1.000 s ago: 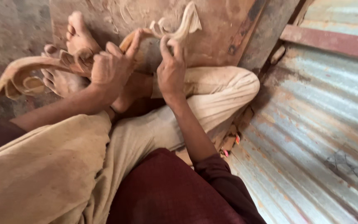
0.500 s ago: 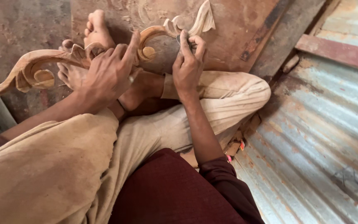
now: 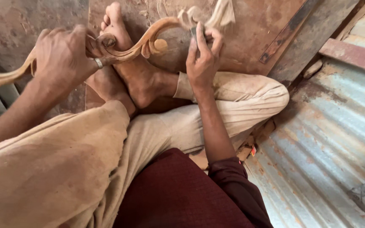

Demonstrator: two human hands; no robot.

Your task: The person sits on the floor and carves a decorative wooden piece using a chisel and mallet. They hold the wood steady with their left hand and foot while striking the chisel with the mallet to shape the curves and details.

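A long carved wooden piece (image 3: 148,36) with scrolls and curves lies across my lap, running from the far left to the upper middle. My left hand (image 3: 62,55) grips it near a scroll, a ring on one finger. My right hand (image 3: 203,57) is closed around a small dark block, likely sandpaper (image 3: 195,31), pressed against the leaf-shaped end (image 3: 224,10) of the carving. My bare feet (image 3: 127,63) rest under the piece on a brown board.
I sit cross-legged in beige trousers (image 3: 233,97) and a maroon shirt (image 3: 178,194). Corrugated metal sheet (image 3: 326,139) fills the right side. A worn wooden board (image 3: 258,29) lies ahead, with a reddish plank (image 3: 351,55) at the upper right.
The carving has shifted and turned in my hands. My left hand slid left along it, exposing my feet. My right hand stays on the leaf end.
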